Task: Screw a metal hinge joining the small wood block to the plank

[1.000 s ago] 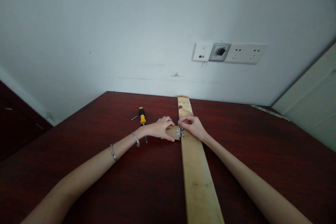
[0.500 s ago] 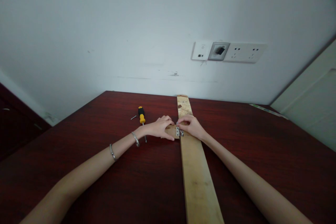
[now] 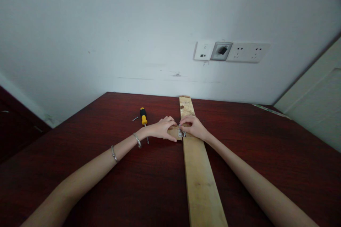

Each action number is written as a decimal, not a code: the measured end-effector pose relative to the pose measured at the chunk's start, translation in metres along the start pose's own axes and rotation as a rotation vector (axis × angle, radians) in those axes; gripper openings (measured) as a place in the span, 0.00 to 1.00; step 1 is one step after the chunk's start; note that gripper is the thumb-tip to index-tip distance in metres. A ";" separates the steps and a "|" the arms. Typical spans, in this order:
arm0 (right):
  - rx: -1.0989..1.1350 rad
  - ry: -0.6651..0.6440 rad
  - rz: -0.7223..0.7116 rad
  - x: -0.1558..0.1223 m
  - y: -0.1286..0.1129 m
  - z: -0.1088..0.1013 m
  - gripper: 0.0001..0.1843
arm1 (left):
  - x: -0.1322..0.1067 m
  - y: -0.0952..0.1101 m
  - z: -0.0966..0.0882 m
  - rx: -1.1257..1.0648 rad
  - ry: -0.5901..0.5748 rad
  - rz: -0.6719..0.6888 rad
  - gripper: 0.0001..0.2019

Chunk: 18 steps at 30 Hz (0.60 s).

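A long pale wooden board (image 3: 201, 181) runs away from me across the dark red tabletop. Against its left edge lies a short wooden block (image 3: 174, 133), with my left hand (image 3: 161, 128) closed around it, thumb on the near side and fingers on the far side. A small metal hinge (image 3: 180, 133) with holes bridges block and board. My right hand (image 3: 194, 127) rests on the board beside the hinge, thumb and forefinger pinched at its far end. What sits between those fingertips is too small to make out.
Left of my left hand lies a yellow and black screwdriver (image 3: 144, 117), its shaft passing close by my wrist. A loose screw (image 3: 135, 118) is beside its handle. The table (image 3: 128, 191) meets a white wall with sockets (image 3: 247, 52). A flat strip (image 3: 271, 111) lies at the back right.
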State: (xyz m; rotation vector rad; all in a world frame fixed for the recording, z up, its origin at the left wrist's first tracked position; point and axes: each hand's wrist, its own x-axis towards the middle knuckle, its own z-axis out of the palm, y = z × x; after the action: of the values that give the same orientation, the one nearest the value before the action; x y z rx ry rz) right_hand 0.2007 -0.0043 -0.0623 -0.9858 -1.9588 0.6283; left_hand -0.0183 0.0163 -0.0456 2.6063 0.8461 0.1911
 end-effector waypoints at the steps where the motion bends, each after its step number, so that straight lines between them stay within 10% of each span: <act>1: 0.000 -0.004 -0.003 0.000 0.000 0.000 0.03 | 0.000 0.000 0.000 -0.002 0.001 -0.001 0.34; 18: -0.020 -0.014 -0.039 0.000 0.005 0.001 0.03 | -0.001 0.003 -0.003 -0.002 0.020 0.011 0.32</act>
State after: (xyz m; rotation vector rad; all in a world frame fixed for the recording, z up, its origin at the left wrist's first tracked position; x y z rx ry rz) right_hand 0.2023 -0.0014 -0.0667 -0.9556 -1.9953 0.5956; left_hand -0.0181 0.0145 -0.0422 2.6116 0.8381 0.2216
